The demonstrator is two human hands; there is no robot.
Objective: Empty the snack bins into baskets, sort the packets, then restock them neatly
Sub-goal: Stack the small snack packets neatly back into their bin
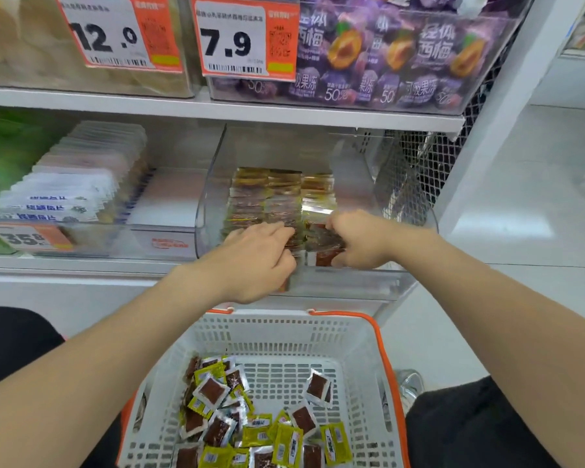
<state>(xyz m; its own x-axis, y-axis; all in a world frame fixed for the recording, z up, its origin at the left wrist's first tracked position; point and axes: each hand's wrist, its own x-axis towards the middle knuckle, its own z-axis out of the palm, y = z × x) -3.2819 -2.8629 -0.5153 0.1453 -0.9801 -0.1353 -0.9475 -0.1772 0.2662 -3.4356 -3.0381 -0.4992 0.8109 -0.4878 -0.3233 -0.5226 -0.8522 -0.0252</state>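
Reaching into the clear plastic shelf bin [318,211], left hand [255,258] and right hand [355,238] each pinch rowed brown snack packets [281,201]. White slotted basket [284,336] with orange rim sits at 6 o'clock, holding loose yellow-and-brown packets [250,417].

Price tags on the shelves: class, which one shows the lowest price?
The 7.9 tag, top shelf, on the purple-packet bin; the other tags read 12.0 and 35.8.

At the upper left of the frame, an orange-and-white paper price tag reading 12.0 [115,32] hangs beside a matching tag reading 7.9 [247,38]. At the lower left edge a third orange tag shows 35.8 [27,235]. Black wire mesh panel [416,163] stands right of centre; pale floor [537,184] fills the right.
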